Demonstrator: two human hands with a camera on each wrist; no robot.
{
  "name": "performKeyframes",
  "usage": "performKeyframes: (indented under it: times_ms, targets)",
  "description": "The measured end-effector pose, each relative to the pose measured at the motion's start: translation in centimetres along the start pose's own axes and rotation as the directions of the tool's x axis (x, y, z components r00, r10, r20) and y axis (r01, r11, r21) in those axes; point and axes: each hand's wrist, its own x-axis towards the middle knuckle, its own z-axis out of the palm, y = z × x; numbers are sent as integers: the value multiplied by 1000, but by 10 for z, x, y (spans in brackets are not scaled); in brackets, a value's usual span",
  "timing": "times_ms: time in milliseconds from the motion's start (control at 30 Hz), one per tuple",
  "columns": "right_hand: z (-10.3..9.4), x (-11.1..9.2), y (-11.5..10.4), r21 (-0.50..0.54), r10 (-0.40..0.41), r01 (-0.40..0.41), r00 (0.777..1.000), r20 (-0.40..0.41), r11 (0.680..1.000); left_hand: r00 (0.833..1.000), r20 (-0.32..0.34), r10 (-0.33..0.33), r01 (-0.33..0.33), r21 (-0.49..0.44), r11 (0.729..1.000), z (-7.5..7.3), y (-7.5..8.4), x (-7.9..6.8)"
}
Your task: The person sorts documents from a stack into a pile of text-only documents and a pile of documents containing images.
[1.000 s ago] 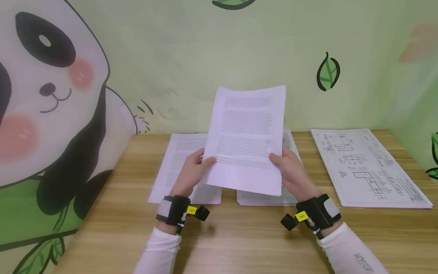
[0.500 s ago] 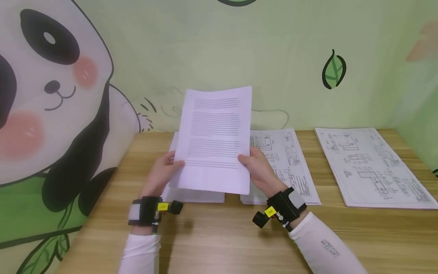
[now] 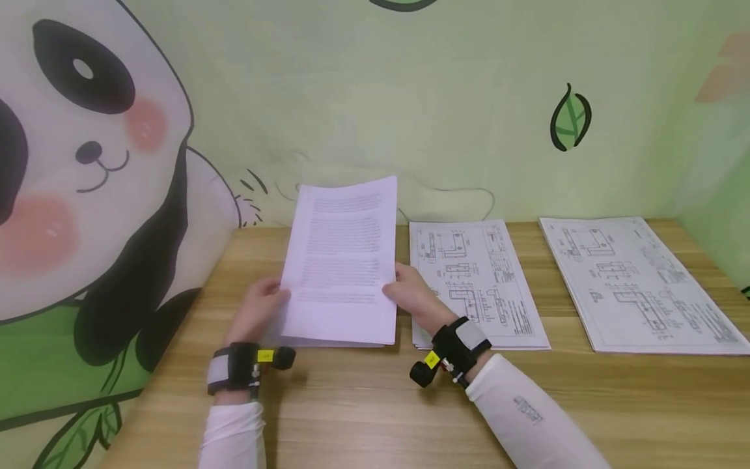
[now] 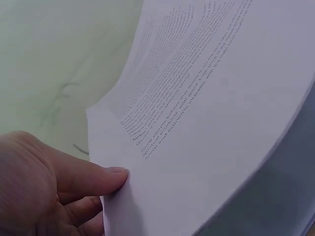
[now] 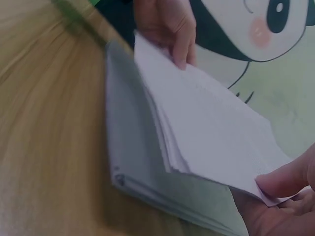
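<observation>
Between both hands is a thin stack of printed text sheets (image 3: 342, 260), tilted with its far edge raised. My left hand (image 3: 258, 308) grips its left side, thumb on top and fingers beneath; the left wrist view shows the thumb (image 4: 106, 181) pressing the margin. My right hand (image 3: 413, 296) pinches the right edge the same way. Under the held sheets lies another paper stack (image 5: 133, 132), seen in the right wrist view with a gap between the two. In the head view the held sheets hide most of that lower stack.
A stack of technical drawings (image 3: 477, 280) lies just right of my right hand, partly behind it. Farther right lies a second drawing stack (image 3: 638, 286). All rest on a wooden table (image 3: 351, 410) against a green wall (image 3: 363, 85) with a panda picture (image 3: 99, 163).
Both hands have carried the held sheets leftward, then lowered them over the left paper stack. The middle drawing stack, partly covered before, now shows almost whole.
</observation>
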Motion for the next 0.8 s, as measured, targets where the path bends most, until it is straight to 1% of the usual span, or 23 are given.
performKeyframes:
  times_ms: [67,200,367,600,800]
  targets:
    - [5,4,3,-43,6,-6,1000,-3,999,1000,-16,-24,24,2,1000,-3,-6,1]
    - [12,11,11,-132,-23,17,999,-41,991,997,-33,-64,64,-13,998,-5,-18,5]
    - [18,15,20,-267,-87,60,992,-94,962,994,-45,-101,101,8,995,-4,-31,12]
    - [22,14,23,-377,-128,81,987,-102,923,988,-82,-131,132,12,991,-2,-35,15]
    - [24,14,21,-442,-133,75,986,-101,894,984,-112,-141,144,13,990,-2,-38,19]
